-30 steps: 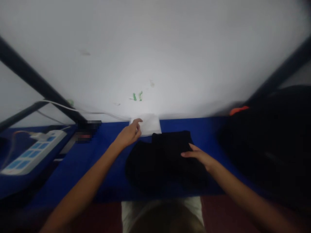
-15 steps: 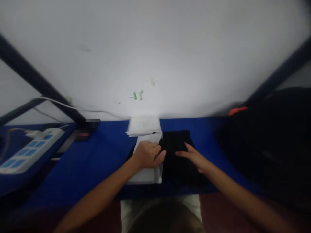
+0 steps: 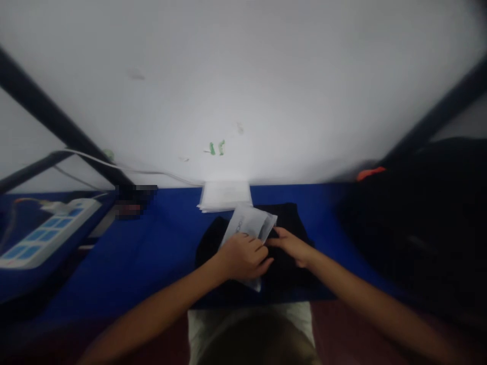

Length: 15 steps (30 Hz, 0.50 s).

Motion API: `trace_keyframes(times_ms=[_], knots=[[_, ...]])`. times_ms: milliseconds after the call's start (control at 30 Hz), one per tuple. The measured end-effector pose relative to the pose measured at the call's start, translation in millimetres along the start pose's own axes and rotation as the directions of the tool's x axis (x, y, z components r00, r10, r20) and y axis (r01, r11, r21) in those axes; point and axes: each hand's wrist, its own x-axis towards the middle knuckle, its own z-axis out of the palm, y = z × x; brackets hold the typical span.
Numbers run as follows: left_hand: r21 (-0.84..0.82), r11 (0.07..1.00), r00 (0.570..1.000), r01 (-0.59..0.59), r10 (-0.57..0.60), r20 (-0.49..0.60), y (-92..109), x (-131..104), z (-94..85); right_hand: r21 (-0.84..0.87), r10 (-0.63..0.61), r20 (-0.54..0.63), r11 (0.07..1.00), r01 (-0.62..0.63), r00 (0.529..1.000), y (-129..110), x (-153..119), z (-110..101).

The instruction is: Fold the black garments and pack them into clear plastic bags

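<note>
A flat white-and-clear plastic bag [image 3: 247, 221] with dark print lies slanted over a folded black cloth [image 3: 287, 215]. My left hand [image 3: 245, 256] is closed on the bag, and its fingers curl over the lower part. At the bag's right-hand edge, my right hand [image 3: 289, 246] pinches the black cloth between thumb and fingers. The fingertips are close to the bag's edge and partly lost against the dark fabric. More black cloth shows to the left of the bag.
Behind the bag, a stack of white bags [image 3: 224, 195] lies against the wall. On the left sits a power strip [image 3: 49, 235] with a plug and white cable [image 3: 163, 175]. A large black mass [image 3: 422, 218] fills the right side of the blue table [image 3: 148, 263].
The bag has turned clockwise and shifted right over the black cloth, with my left hand on it. My right hand has moved left to the bag's edge and closed on the cloth.
</note>
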Motion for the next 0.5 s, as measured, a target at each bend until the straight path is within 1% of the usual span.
trace_keyframes(times_ms=[33, 67, 133, 167, 200, 267, 300, 333, 400, 467, 500], knots=[[0.007, 0.998, 0.994, 0.057, -0.057, 0.093, 1.9, -4.6, -1.4, -0.002, 0.004, -0.024, 1.000, -0.004, 1.000, -1.1, -0.4, 0.5], [0.013, 0.994, 0.977, 0.108, -0.109, 0.184, 4.1, -9.4, -2.8, 0.007, 0.009, -0.053, 1.000, -0.008, 0.999, -2.3, -0.9, 0.9], [0.020, 0.985, 0.926, 0.171, -0.168, 0.338, 9.8, -18.5, -5.4, 0.058, 0.006, -0.108, 0.998, 0.000, 0.994, -4.8, -0.9, 2.0], [0.022, 0.983, 0.905, 0.183, -0.177, 0.387, 13.2, -22.2, -6.3, 0.086, -0.006, -0.123, 0.996, 0.016, 0.992, -5.7, 0.3, 2.6], [0.026, 0.983, 0.893, 0.181, -0.175, 0.415, 16.6, -24.9, -7.0, 0.108, -0.027, -0.130, 0.993, 0.041, 0.991, -6.0, 2.6, 3.0], [0.038, 0.986, 0.893, 0.164, -0.165, 0.418, 23.0, -27.5, -6.9, 0.109, -0.107, -0.140, 0.986, 0.122, 0.984, -4.8, 10.9, 3.2], [0.046, 0.986, 0.899, 0.157, -0.162, 0.406, 25.5, -27.6, -6.2, 0.075, -0.169, -0.156, 0.980, 0.182, 0.973, -3.1, 16.6, 3.0], [0.055, 0.986, 0.906, 0.155, -0.164, 0.390, 27.5, -27.0, -4.9, 0.014, -0.242, -0.179, 0.969, 0.248, 0.954, -1.0, 23.0, 2.5], [0.077, 0.986, 0.919, 0.148, -0.166, 0.359, 29.5, -24.7, -1.0, -0.149, -0.381, -0.224, 0.923, 0.355, 0.897, 3.6, 36.2, 1.6], [0.101, 0.985, 0.928, 0.136, -0.163, 0.336, 28.8, -22.0, 3.7, -0.272, -0.450, -0.244, 0.882, 0.385, 0.859, 6.2, 46.4, 1.2], [0.104, 0.986, 0.930, 0.132, -0.160, 0.331, 27.5, -20.8, 5.8, -0.295, -0.453, -0.241, 0.877, 0.379, 0.859, 6.1, 49.2, 1.2]])
